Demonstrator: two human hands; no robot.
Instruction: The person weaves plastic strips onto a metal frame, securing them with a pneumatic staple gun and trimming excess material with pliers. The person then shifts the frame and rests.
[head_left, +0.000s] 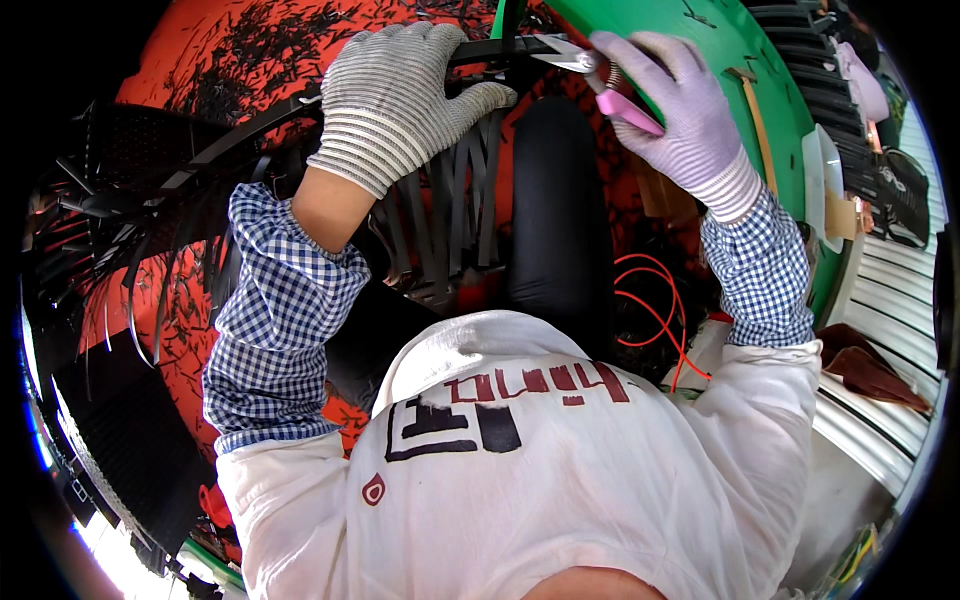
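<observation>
Left hand [400, 95], in a grey striped knit glove, is gripping a black plastic frame piece [500, 48] from above, fingers curled over its bar, holding it near the top of the view over the red floor. Right hand [678, 110], in a pale lilac glove, is clenching pink-handled cutters [612, 92] whose metal tip is touching the frame's right end. Around them, black strips [455, 215] are hanging below the frame, black shavings [255, 45] are littering the red floor [180, 60], a green panel [740, 50] is lying beside the right hand, and an orange cord [660, 310] is looping near the right sleeve.
</observation>
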